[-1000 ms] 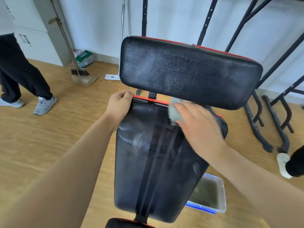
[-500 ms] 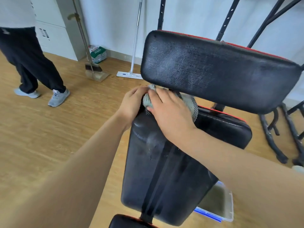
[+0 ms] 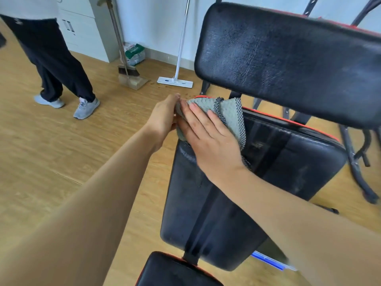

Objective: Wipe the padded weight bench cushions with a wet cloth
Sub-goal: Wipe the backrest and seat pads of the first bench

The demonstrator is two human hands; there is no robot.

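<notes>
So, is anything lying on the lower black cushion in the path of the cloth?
Nothing visible does: the grey textured cloth sits under the right hand at the far-left corner of the lower black padded cushion, whose surface is bare.
</notes>
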